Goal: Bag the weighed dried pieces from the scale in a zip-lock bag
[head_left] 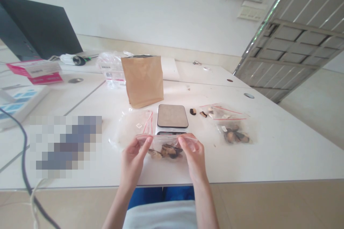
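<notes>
Between my two hands is a clear zip bag (168,154) with dark and pale dried slices, likely mushroom, inside. My left hand (135,152) pinches its top edge at the left, thumb on the near side. At the right end of the same edge, my right hand (192,150) pinches it too. Just beyond the bag stands a kitchen scale (172,116) with a bare square plate; the bag partly covers its display. Two loose dried slices (192,111) lie right of the scale. Farther right are filled zip bags (236,134) with red seal lines.
A brown paper bag (143,82) stands upright behind the scale. Flat clear bags (127,127) lie to the left. A monitor (45,25), pink boxes (44,71) and clear plastic packaging (111,68) are at the back left. A dark cable (24,157) hangs over the near left edge.
</notes>
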{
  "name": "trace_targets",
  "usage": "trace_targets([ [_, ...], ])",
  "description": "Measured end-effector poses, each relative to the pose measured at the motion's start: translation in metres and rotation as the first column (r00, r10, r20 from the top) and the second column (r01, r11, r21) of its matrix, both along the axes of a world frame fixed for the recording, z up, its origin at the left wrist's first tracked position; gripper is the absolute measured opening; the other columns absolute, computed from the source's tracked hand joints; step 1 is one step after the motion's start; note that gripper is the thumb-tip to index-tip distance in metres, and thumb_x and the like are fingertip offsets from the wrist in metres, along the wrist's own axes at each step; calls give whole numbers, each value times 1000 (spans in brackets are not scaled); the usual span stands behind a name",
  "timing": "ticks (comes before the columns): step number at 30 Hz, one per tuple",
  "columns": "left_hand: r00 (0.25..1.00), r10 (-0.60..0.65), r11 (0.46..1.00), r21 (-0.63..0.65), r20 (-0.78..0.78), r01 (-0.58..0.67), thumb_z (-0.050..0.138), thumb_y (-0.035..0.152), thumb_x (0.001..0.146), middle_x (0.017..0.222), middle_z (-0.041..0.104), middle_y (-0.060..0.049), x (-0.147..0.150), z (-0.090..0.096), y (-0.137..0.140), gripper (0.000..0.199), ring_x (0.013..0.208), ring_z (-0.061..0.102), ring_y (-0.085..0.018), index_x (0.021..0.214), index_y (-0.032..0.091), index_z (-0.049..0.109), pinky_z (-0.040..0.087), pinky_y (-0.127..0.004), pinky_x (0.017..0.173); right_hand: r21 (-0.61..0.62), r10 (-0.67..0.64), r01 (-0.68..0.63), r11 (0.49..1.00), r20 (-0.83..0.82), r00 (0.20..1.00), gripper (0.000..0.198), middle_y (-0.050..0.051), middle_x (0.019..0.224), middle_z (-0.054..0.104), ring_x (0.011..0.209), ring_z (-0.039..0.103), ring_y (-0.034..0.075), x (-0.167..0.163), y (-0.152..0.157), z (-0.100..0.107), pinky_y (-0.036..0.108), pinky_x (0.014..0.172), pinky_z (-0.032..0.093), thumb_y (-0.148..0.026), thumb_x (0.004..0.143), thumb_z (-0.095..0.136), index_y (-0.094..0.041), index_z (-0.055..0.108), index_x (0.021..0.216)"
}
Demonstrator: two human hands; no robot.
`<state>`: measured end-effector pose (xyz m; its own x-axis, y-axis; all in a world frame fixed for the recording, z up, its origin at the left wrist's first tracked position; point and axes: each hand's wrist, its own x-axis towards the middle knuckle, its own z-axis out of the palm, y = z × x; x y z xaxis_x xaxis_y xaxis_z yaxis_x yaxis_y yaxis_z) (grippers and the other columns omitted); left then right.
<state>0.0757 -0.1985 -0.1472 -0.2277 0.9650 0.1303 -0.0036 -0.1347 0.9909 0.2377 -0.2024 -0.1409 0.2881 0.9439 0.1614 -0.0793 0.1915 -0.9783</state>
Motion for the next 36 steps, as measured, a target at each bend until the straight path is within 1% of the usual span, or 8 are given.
trace_targets([
  [6,985,-169,985,17,34,169,67,45,75,100,72,-10,-7,-2,3,30,98,64,-25,84,18,72,52,-32,83,-61,64,-63,996,13,998,24,5,85,72,82,65,20,5,0,-3,33,78,50,-43,75,67,-20,72,81],
  [9,986,-166,986,2,-12,166,69,42,74,99,71,-10,-7,1,4,26,100,63,-25,80,18,74,51,-33,85,-80,181,-178,981,35,983,28,6,93,73,88,66,22,7,1,-4,35,80,51,-45,76,66,-21,73,88],
  [12,990,-139,990,8,-21,139,68,40,75,92,72,-8,-4,4,4,23,92,65,-23,78,18,74,52,-31,79,-61,230,-227,972,46,972,23,5,89,73,86,67,21,4,1,-2,33,79,52,-42,76,66,-21,74,84],
  [17,993,-116,992,42,-33,118,68,38,76,85,72,-6,2,8,3,21,88,65,-20,70,19,73,51,-27,79,-17,123,-123,992,55,991,19,4,75,70,73,64,18,-1,2,-2,29,69,50,-38,74,69,-19,73,75],
  [21,996,-86,995,41,-41,87,69,37,76,85,72,-6,6,10,2,19,86,65,-19,74,19,73,51,-26,76,-23,13,-12,1000,23,1000,19,3,73,68,71,62,17,-3,3,-7,27,66,49,-37,72,71,-19,72,75],
  [27,981,-195,980,42,-17,196,68,36,76,88,71,-6,3,12,3,17,91,65,-20,74,20,72,51,-27,80,-26,-9,8,1000,-16,1000,17,2,73,68,74,64,17,-4,2,-2,28,70,50,-36,72,71,-19,71,72],
  [30,972,-236,971,30,-23,236,70,36,74,94,71,-6,1,14,4,17,96,64,-22,77,20,73,51,-29,82,-28,32,-33,999,-30,999,17,3,78,70,79,66,18,-3,1,2,29,75,51,-36,73,71,-19,73,74],
  [36,965,-246,966,62,-89,252,68,35,77,80,71,-6,2,16,5,18,85,65,-20,71,19,73,52,-28,78,-113,236,-251,961,-130,963,27,6,94,74,88,68,21,1,-1,1,32,83,52,-41,71,73,-21,75,90],
])
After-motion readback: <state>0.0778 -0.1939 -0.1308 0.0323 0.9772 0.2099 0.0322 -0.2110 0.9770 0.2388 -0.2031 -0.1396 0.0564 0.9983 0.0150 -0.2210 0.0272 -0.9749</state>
